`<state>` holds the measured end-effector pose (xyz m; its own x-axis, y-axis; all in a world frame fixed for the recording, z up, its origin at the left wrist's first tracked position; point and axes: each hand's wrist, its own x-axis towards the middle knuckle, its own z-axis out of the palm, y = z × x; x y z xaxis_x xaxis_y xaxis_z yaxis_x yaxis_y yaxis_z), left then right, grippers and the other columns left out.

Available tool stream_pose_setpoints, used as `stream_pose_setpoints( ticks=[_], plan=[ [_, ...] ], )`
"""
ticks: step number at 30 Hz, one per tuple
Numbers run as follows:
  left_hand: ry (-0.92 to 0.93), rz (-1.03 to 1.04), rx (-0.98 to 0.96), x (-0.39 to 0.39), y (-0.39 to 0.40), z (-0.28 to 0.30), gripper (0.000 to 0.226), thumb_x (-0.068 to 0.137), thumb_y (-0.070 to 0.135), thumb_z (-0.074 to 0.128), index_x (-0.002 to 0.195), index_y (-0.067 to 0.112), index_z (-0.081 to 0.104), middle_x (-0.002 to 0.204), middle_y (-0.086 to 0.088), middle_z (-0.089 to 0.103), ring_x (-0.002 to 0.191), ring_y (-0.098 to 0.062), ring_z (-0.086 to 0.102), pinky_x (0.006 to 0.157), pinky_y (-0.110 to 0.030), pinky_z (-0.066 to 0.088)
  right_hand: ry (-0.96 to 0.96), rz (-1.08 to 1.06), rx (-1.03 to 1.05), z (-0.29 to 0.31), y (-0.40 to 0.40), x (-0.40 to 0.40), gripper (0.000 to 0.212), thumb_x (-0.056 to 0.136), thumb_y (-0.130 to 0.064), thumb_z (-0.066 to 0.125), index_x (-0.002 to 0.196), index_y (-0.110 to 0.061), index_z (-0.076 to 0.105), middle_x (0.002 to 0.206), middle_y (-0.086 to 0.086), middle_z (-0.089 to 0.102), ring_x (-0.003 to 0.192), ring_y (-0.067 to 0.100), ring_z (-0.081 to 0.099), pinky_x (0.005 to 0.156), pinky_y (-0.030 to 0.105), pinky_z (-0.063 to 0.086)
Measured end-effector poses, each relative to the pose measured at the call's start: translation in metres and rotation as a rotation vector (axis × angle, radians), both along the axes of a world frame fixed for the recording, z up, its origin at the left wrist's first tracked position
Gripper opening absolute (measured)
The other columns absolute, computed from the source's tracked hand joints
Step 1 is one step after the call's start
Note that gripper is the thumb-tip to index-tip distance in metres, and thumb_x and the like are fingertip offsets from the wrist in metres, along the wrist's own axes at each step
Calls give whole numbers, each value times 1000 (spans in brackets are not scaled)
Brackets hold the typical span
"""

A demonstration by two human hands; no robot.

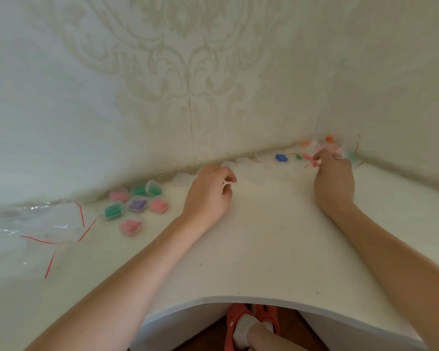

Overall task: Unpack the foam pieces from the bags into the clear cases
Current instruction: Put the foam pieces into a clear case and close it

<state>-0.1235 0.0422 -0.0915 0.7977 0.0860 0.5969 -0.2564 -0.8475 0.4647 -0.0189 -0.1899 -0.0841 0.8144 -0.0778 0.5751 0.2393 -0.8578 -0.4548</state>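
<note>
Several clear cases filled with pink, green and purple foam (137, 205) sit in a cluster at the left of the white table (264, 249). Empty clear cases (254, 176) lie along the wall between my hands. My left hand (209, 193) rests on the table with fingers curled, pinching a small white thing that I cannot identify. My right hand (333, 178) reaches into the far right corner and grips a small bag with pink foam (312, 158). More bagged foam pieces, orange (328, 139) and green (351, 155), lie there. A blue foam piece (281, 157) lies loose.
Empty clear bags with red seal strips (36, 224) are spread at the far left. Patterned walls close the table at the back and right. The table's front edge curves inward, and feet in red shoes (251, 323) show below it.
</note>
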Motion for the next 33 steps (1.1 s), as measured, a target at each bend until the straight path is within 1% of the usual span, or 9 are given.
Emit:
stream_pose_setpoints(
  ticks=[3, 5, 8, 11, 14, 22, 27, 31, 33],
  plan=[
    [46, -44, -439, 0, -6, 8, 32, 78, 14, 73, 105, 18, 58, 102, 7, 60, 90, -8, 57, 77, -21, 49, -53, 373, 334, 18, 30, -31, 28, 84, 7, 46, 99, -12, 59, 78, 1, 60, 75, 21, 55, 70, 33, 44],
    [185, -169, -743, 0, -5, 15, 42, 73, 26, 79, 110, 19, 61, 109, 10, 63, 97, -3, 60, 80, -15, 48, 96, 681, 468, 33, 53, -55, 24, 85, 6, 52, 92, -15, 61, 71, 1, 62, 65, 15, 56, 67, 24, 48],
    [389, -411, -1068, -5, 5, 22, 19, 76, 23, 73, 95, 21, 72, 90, 5, 69, 84, -2, 64, 75, -14, 50, 368, 943, 597, 39, 74, -77, 22, 89, 3, 54, 92, -17, 64, 74, 9, 63, 64, 11, 58, 68, 19, 53],
    [305, -424, -1254, -5, 11, 25, 8, 86, 5, 62, 87, 5, 70, 70, -7, 61, 61, -4, 64, 61, -13, 52, 491, 894, 764, 30, 76, -77, 12, 93, -13, 57, 102, -17, 63, 82, 6, 68, 65, 9, 63, 71, 21, 55],
    [255, -428, -1376, 0, 12, 24, 2, 85, -3, 61, 85, -1, 62, 69, -7, 69, 63, -10, 63, 63, -18, 55, 652, 825, 743, 18, 71, -73, 19, 92, -27, 58, 107, -16, 64, 93, 4, 69, 73, 11, 66, 70, 22, 54],
    [405, -396, -1530, -3, 11, 24, 9, 87, 6, 61, 79, 6, 64, 71, -3, 71, 65, -9, 67, 66, -21, 56, 585, 804, 689, 11, 75, -76, 7, 88, -10, 64, 83, -5, 67, 77, 8, 67, 66, 14, 59, 63, 17, 51],
    [278, -230, -1524, 0, 16, 22, 10, 89, 5, 60, 80, 10, 56, 66, -5, 68, 55, -10, 65, 52, -21, 55, 584, 743, 767, 12, 70, -74, 16, 84, -15, 70, 71, -9, 62, 59, -1, 65, 51, 7, 53, 52, 14, 45],
    [-117, 181, -730, 4, 17, 12, 28, 76, 9, 73, 76, 22, 48, 75, 5, 57, 64, -8, 56, 66, -25, 49, 546, 700, 807, 14, 67, -70, 27, 83, -23, 71, 64, -13, 54, 53, -4, 56, 51, 8, 48, 54, 18, 41],
    [-236, 103, -533, -3, 11, 21, 26, 74, 16, 76, 74, 23, 51, 72, 10, 57, 64, -6, 53, 63, -20, 43, 514, 703, 791, 15, 66, -69, 31, 82, -26, 71, 63, -12, 51, 50, -6, 52, 49, 7, 46, 53, 19, 40]
  ],
)
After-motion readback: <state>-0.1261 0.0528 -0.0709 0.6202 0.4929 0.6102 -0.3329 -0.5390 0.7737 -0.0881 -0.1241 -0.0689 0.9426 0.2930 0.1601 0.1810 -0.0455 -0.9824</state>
